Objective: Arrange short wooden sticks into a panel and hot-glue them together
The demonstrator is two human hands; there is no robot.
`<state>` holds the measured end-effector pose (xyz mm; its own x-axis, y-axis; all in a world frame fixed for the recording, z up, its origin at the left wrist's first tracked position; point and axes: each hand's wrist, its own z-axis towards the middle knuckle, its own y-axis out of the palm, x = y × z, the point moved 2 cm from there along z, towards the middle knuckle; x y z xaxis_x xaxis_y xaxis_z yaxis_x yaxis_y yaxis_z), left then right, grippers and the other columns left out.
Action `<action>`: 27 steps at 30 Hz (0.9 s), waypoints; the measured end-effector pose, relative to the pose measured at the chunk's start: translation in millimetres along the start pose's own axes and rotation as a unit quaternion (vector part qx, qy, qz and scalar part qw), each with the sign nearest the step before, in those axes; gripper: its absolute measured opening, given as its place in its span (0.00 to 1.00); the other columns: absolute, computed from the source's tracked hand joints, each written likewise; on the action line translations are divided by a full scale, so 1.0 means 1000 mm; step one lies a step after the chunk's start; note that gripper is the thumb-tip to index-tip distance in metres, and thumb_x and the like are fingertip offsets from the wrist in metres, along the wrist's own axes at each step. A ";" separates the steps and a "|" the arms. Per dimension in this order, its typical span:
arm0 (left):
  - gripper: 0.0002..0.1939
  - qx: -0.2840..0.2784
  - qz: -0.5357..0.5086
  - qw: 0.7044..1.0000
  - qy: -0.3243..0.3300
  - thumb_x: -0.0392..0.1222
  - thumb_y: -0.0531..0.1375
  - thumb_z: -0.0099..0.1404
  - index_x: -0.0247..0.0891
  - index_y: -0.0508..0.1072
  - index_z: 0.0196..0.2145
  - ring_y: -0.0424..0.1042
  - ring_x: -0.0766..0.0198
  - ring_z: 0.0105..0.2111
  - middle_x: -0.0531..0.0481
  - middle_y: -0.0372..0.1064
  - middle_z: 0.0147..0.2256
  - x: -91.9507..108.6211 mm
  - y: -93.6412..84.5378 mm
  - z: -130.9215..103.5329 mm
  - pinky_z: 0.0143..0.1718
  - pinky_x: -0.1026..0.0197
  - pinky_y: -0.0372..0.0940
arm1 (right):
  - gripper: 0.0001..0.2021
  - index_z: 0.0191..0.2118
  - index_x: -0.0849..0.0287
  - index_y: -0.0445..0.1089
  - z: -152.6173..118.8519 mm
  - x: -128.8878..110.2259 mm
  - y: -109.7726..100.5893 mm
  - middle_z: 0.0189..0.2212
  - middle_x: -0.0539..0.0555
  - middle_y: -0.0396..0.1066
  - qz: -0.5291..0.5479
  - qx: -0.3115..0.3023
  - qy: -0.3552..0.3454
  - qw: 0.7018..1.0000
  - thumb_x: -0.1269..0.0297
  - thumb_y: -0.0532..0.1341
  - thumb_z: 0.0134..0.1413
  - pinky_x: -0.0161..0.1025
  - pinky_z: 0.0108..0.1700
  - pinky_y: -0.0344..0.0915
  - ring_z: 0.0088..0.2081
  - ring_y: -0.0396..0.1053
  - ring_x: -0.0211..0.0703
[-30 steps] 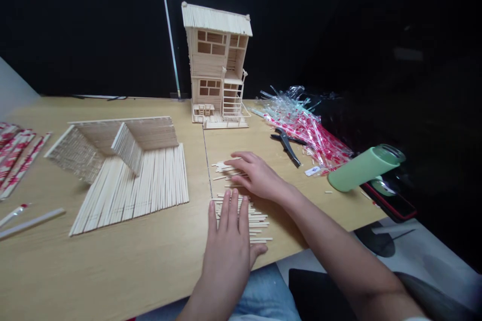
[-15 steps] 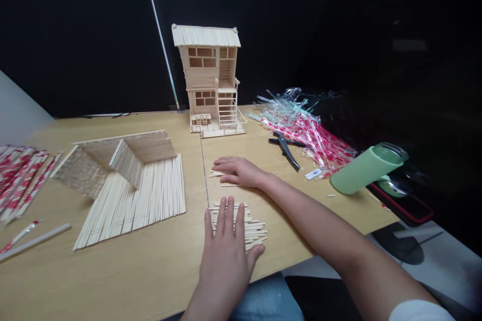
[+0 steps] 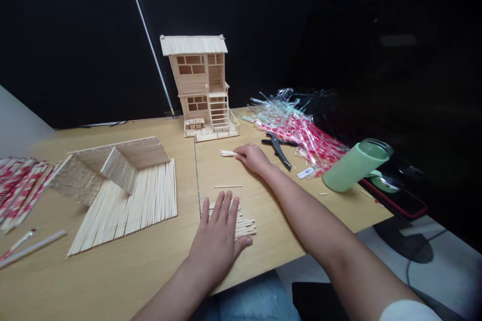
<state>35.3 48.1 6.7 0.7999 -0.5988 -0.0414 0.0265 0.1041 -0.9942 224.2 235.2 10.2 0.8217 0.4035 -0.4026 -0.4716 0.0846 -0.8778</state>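
While the table takes up most of the view, the half-walled stick piece sits at the left, with the little stick house standing at the back. Looks to me like the step in hand is sorting the short cut sticks. Left hand is spread flat over the main pile, near the front edge; right hand seems to be pinching a small bunch farther back. One lone stick lies between. I'd say the next move calls for a light touch, since it's all loose.

Hard to make out: the palm hides much of the pile, so no count from me. Right fingertips partly cover the bunch's ends, and the right forearm's sleeve is cut off.
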 end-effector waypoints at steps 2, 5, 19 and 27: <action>0.42 -0.025 0.002 1.000 -0.004 0.61 0.56 0.68 0.30 0.54 0.69 0.47 0.42 0.70 0.35 0.44 0.70 -0.004 0.000 0.007 0.65 0.30 0.50 | 0.08 0.42 0.59 0.80 -0.003 0.013 -0.007 0.39 0.60 0.80 -0.028 0.017 0.061 0.998 0.68 0.62 0.62 0.40 0.51 0.62 0.45 0.73 0.49; 0.42 -0.040 0.004 0.999 -0.001 0.62 0.54 0.69 0.30 0.51 0.69 0.45 0.44 0.70 0.36 0.42 0.70 -0.011 0.000 0.017 0.66 0.33 0.50 | 0.09 0.41 0.62 0.79 -0.010 0.024 -0.016 0.40 0.65 0.78 -0.060 0.044 0.131 0.989 0.69 0.60 0.63 0.43 0.53 0.61 0.47 0.71 0.53; 0.50 -0.013 -0.034 0.999 -0.012 0.70 0.47 0.68 0.22 0.47 0.70 0.43 0.43 0.71 0.28 0.42 0.70 -0.046 0.005 0.059 0.68 0.34 0.42 | 0.20 0.57 0.63 0.73 -0.044 -0.053 0.021 0.61 0.62 0.68 0.102 -0.016 -0.019 0.995 0.65 0.52 0.67 0.47 0.67 0.55 0.64 0.62 0.48; 0.47 -0.033 -0.081 0.995 -0.038 0.68 0.44 0.70 0.23 0.46 0.70 0.41 0.44 0.71 0.29 0.41 0.70 -0.064 0.005 0.045 0.68 0.40 0.45 | 0.32 0.67 0.69 0.59 -0.058 -0.067 0.022 0.66 0.68 0.58 0.232 0.012 0.041 0.972 0.49 0.47 0.69 0.54 0.68 0.51 0.67 0.57 0.54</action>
<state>11.1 122.8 9.0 0.8315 -0.5411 0.1262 0.1227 -0.0427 -0.9915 177.5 156.7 3.2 0.5417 0.3294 -0.7733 -0.8037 -0.0666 -0.5914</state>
